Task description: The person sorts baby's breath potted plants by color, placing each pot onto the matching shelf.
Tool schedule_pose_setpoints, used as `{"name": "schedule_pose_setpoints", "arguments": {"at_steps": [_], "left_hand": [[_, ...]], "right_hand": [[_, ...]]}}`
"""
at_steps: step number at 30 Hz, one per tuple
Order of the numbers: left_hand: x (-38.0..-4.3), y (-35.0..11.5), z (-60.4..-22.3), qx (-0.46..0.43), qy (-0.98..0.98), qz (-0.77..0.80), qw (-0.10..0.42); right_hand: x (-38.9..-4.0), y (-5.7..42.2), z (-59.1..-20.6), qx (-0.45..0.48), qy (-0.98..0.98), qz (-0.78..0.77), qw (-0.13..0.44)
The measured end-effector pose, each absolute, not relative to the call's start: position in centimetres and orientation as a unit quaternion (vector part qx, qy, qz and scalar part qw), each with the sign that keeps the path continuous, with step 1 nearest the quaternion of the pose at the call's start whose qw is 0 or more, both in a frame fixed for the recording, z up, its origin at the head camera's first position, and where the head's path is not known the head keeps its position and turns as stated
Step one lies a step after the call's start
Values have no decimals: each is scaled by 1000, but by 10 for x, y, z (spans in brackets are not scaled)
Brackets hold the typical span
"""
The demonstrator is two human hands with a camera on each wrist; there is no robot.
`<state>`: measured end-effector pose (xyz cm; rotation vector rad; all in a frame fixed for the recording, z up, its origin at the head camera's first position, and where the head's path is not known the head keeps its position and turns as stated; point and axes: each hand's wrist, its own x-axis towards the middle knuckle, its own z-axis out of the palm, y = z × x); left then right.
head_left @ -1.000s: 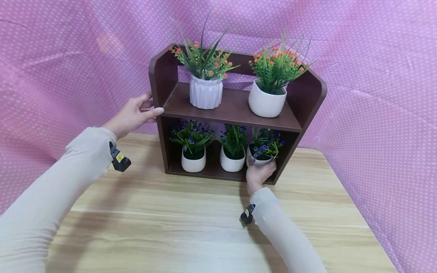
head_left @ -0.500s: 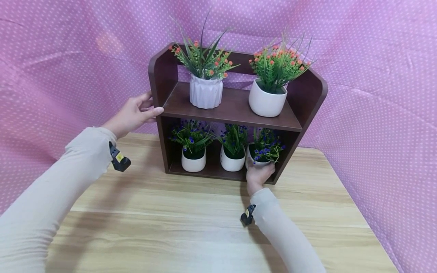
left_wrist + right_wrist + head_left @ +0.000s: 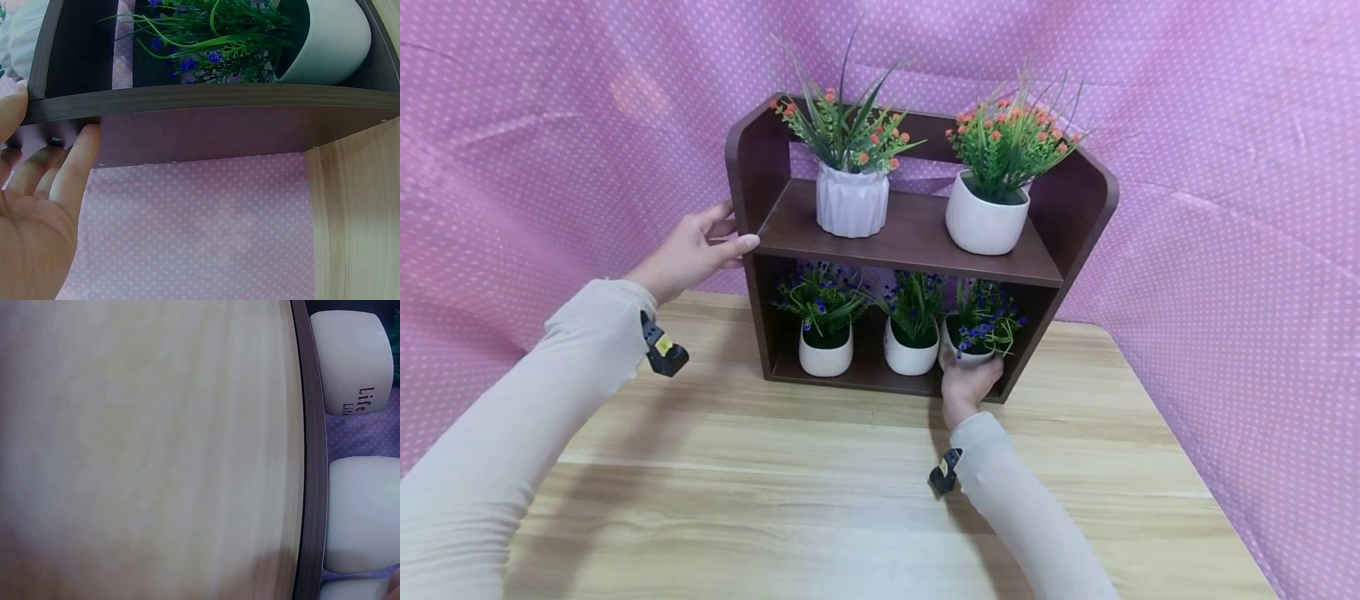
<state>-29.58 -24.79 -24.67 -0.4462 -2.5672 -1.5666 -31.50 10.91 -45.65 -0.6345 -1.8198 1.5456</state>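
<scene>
A dark brown two-tier wooden shelf (image 3: pixel 910 265) stands on the table. My left hand (image 3: pixel 688 250) grips its left side panel, thumb at the front edge and fingers against the outer face. In the left wrist view, the fingertips (image 3: pixel 89 134) press that face. On the lower tier, my right hand (image 3: pixel 970 383) grips the white pot of the rightmost blue-flowered plant (image 3: pixel 988 321). Only one fingertip (image 3: pixel 395 584) shows in the right wrist view, at the lower right corner. Left of the held pot sit a middle potted plant (image 3: pixel 912 346) and a left potted plant (image 3: pixel 826 358).
On the upper tier are an orange-flowered plant in a ribbed white pot (image 3: pixel 852 204) and another in a smooth white pot (image 3: pixel 987 221). A pink dotted cloth (image 3: pixel 1225 208) hangs behind the light wood table (image 3: pixel 820 483). The table's right edge runs diagonally.
</scene>
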Motion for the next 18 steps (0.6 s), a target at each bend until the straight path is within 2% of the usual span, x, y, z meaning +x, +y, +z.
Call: {"name": "schedule_pose_setpoints", "arguments": {"at_steps": [6, 18], "left_hand": [[-297, -247, -246, -149, -839, -521, 47], [-294, -246, -244, -145, -839, -522, 56]], "right_hand": [[-307, 113, -452, -253, -712, 590, 283], [-270, 128, -436, -189, -742, 630, 129]]}}
